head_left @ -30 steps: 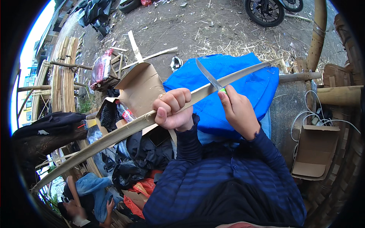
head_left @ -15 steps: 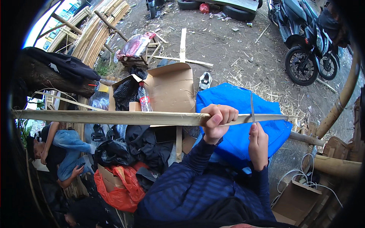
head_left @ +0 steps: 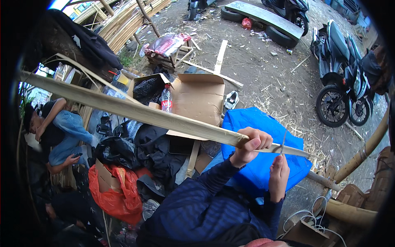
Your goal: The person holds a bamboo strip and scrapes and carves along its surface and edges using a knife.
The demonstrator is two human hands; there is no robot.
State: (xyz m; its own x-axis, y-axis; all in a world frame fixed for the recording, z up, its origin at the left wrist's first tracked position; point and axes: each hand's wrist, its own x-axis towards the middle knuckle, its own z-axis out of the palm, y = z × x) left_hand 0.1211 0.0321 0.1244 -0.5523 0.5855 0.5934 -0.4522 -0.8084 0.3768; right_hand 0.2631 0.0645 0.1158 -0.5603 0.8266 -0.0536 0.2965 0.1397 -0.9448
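Note:
A long, pale bamboo strip [head_left: 135, 113] runs across the view, from the upper left down to the right. My left hand [head_left: 251, 145] is wrapped round it in a fist, towards its right part. Just to the right, my right hand [head_left: 278, 178] grips a knife whose handle is hidden in the fingers. The knife's thin blade [head_left: 284, 141] points up and crosses the strip, apparently touching it. Under the strip's right part lies a blue tarp-like sheet [head_left: 263, 123], spread below both hands.
An open cardboard box [head_left: 197, 96] with a plastic bottle [head_left: 166, 99] stands beyond the strip. Near a red plastic bag [head_left: 113, 201] at left, a person [head_left: 68, 127] in jeans holds a phone. A bamboo pole [head_left: 352, 212] lies right; motorbikes [head_left: 337, 78] stand behind.
The whole view has turned, so the strip now slopes down to the right instead of lying nearly level. Both hands keep their holds; the knife remains across the strip.

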